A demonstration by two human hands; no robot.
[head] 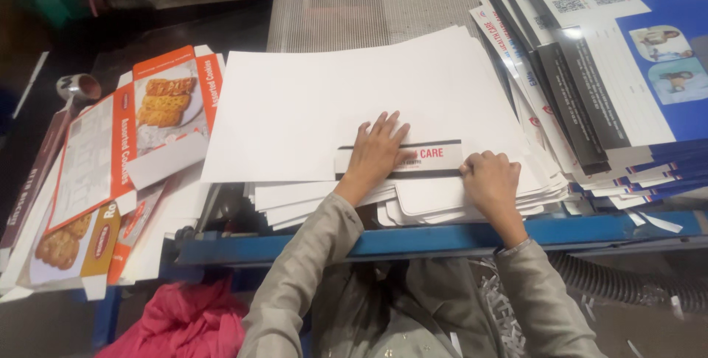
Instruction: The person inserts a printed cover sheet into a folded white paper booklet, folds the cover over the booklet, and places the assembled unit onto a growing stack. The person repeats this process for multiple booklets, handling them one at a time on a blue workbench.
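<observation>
My left hand (pixel 376 150) lies flat, fingers spread, on a folded-over flap (pixel 435 160) of a white card sheet with a dark stripe and red print. My right hand (pixel 489 179) is curled at the flap's right end, fingertips pressing its edge. Both hands rest on top of a stack of white card sheets (pixel 332 100) that lies on a blue-edged work table (pixel 442 238). Grey sleeves cover both my arms.
A fanned stack of printed blue, white and black folders (pixel 619 85) stands to the right. Flat orange cookie cartons (pixel 125 151) lie at the left, with a tape roll (pixel 80 87) behind them. Pink cloth (pixel 184 321) and a grey hose (pixel 627 284) sit below the table.
</observation>
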